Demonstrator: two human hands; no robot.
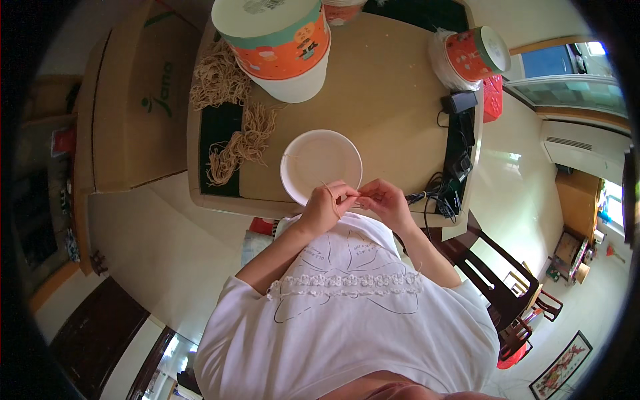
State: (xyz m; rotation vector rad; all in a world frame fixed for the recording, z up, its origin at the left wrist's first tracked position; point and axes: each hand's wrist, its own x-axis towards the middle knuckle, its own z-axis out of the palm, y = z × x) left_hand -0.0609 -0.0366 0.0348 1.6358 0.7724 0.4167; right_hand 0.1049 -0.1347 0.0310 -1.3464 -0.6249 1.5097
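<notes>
Close to my body, at the table's near edge, my left hand (325, 209) and my right hand (389, 205) meet fingertip to fingertip. Both are closed in a pinch on a thin tan string (333, 194), part of which loops over my left hand. Just beyond them stands a white round paper tub (319, 159), seen from above, with a bit of string over its rim. Two loose bundles of the same tan string, one (248, 141) nearer and one (220, 79) farther off, lie at the left. My fingers cover the exact spot where they grip.
Stacked orange and green paper tubs (280, 53) stand at the far left of the table (380, 87). More tubs (467, 57), partly in clear plastic, are at the far right. A black adapter (460, 101) and cables (437, 193) lie along the right edge. A cardboard box (137, 113) stands left.
</notes>
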